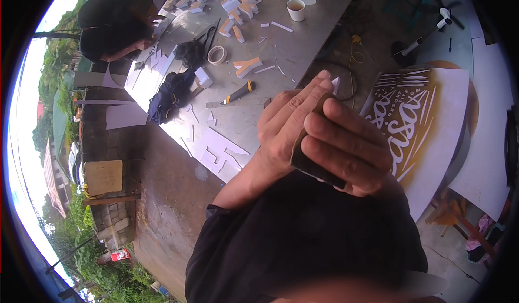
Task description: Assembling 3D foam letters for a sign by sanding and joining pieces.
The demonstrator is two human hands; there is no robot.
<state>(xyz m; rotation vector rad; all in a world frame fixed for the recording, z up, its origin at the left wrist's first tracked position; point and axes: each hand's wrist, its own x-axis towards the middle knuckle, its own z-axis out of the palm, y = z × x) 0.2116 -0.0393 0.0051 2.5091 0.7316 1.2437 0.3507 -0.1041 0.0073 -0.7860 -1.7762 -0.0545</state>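
Observation:
Both hands are raised together in front of my chest, close to the table's near edge. My right hand (351,149) is closed on a dark brown folded sheet that looks like sandpaper (313,168), its fingers lying across it. My left hand (286,122) presses against the other side, with its fingers close together and pointing away from me. Just past the fingertips, the tip of a small white piece (335,84) shows. The hands hide the rest of it, and the left hand seems to hold it.
A metal table (292,41) carries a yellow-black utility knife (238,92), a tape roll (217,55), white scraps (220,150), tan-faced cut blocks (247,66) and paper cups (295,10). Another person (111,27) works at the far left. A printed sign panel (416,119) stands at right.

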